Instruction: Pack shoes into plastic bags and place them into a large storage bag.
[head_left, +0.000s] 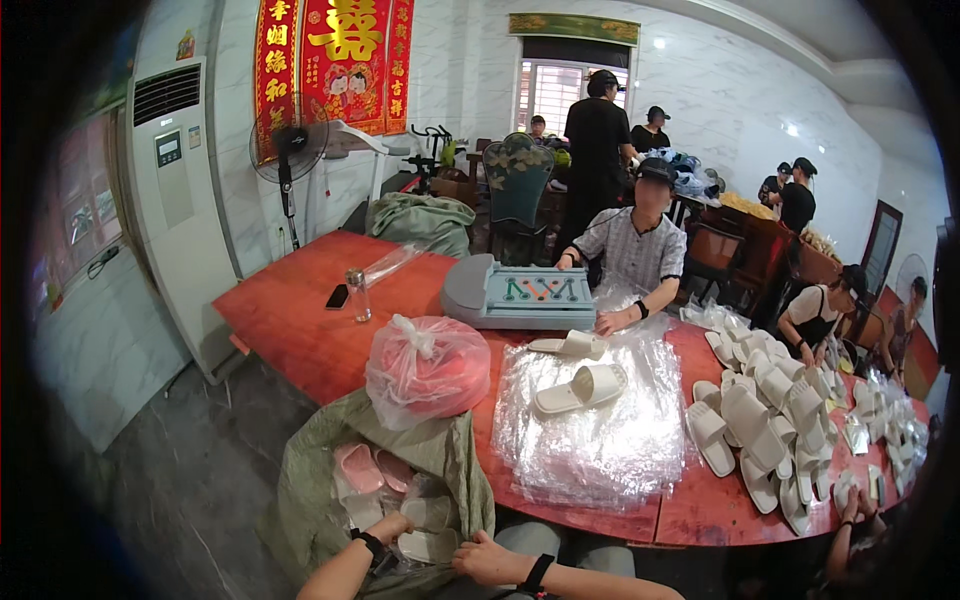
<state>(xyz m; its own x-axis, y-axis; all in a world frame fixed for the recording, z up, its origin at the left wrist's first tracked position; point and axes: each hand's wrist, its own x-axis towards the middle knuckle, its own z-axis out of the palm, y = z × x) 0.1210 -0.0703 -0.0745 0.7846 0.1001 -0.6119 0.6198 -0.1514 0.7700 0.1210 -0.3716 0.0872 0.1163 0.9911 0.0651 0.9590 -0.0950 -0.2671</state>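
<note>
An olive-green woven sack gapes in front of me against the table edge. My left hand reaches into its mouth, fingers curled beside wrapped slippers; what they hold, if anything, is hidden. Cream slippers in clear plastic lie between my hands. Farther in the sack are pink slippers. At the near right side, my right hand is closed on the sack's rim. A knotted clear bag with pinkish-red contents rests on the table just above the sack.
Cream slippers lie on a stack of clear plastic sleeves. Many more cream slippers are heaped at right. A person across the red table touches a grey device. A phone and bottle stand left.
</note>
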